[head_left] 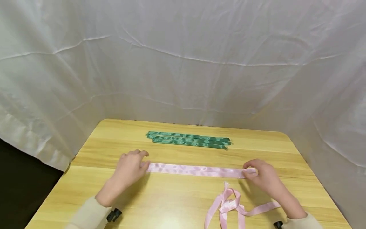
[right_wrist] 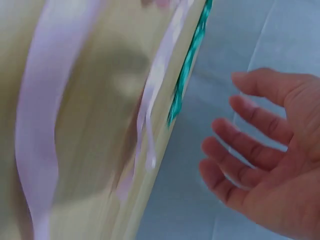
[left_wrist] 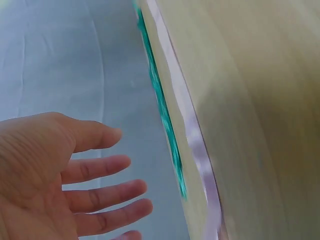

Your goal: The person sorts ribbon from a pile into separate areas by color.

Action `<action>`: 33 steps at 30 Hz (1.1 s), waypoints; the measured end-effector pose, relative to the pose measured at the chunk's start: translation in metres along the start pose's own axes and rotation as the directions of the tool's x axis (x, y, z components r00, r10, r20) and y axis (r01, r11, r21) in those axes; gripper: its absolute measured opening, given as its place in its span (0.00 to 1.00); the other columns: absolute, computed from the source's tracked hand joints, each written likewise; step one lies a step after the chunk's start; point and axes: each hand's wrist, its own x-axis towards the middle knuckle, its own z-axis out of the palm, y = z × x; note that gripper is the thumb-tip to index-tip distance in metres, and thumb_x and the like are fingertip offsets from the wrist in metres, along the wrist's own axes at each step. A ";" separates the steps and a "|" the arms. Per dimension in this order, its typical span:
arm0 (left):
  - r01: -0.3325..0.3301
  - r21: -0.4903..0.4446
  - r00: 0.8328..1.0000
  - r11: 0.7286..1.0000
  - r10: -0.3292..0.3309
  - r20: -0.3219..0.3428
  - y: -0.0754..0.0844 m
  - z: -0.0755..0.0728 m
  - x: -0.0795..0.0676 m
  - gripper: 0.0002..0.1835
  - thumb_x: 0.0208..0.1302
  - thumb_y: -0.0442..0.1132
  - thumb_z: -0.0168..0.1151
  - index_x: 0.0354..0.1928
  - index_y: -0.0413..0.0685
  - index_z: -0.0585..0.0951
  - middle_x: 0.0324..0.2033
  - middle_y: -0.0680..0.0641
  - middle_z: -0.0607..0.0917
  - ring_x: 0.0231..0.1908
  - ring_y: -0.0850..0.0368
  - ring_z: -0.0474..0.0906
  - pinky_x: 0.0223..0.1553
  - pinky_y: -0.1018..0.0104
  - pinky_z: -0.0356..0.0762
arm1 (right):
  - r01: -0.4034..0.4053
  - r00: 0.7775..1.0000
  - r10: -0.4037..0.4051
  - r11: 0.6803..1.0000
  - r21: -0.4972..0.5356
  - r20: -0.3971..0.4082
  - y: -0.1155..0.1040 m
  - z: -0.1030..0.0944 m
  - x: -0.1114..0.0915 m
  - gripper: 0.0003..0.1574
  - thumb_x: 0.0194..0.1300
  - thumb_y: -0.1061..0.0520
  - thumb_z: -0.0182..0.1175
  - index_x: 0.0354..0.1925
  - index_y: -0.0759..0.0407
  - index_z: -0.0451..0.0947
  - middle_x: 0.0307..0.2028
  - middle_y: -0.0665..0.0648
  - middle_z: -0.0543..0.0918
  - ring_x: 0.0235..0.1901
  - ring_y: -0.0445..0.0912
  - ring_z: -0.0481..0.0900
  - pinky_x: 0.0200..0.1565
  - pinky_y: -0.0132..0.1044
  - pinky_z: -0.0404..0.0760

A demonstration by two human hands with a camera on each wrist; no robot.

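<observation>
Two pink ribbon strips (head_left: 183, 169) lie straight across the table, closely side by side and partly overlapping. At their left end is my left hand (head_left: 130, 168), its thumb by the ribbon; in the left wrist view the fingers (left_wrist: 107, 192) are spread and hold nothing. My right hand (head_left: 264, 176) hovers around the right end, with a gap between thumb and forefinger. The right wrist view shows its fingers (right_wrist: 250, 145) loosely bent, nothing between them, and the two strip ends (right_wrist: 151, 162) apart from them. Whether either hand touches ribbon in the head view, I cannot tell.
Several green ribbon strips (head_left: 188, 140) lie parallel behind the pink ones. A loose, looped pink ribbon (head_left: 228, 206) is in front, near my right forearm. White cloth (head_left: 183, 86) hangs around the back and sides of the wooden table (head_left: 160, 200).
</observation>
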 end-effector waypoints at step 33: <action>-0.480 -0.297 0.763 0.825 0.560 0.322 0.144 0.061 -0.032 0.28 0.75 0.59 0.60 0.15 0.60 0.72 0.14 0.65 0.64 0.15 0.74 0.57 0.19 0.79 0.57 | 0.231 0.809 -0.369 0.915 0.330 0.457 -0.092 0.051 -0.032 0.04 0.69 0.52 0.70 0.37 0.40 0.85 0.33 0.34 0.77 0.33 0.26 0.70 0.39 0.29 0.67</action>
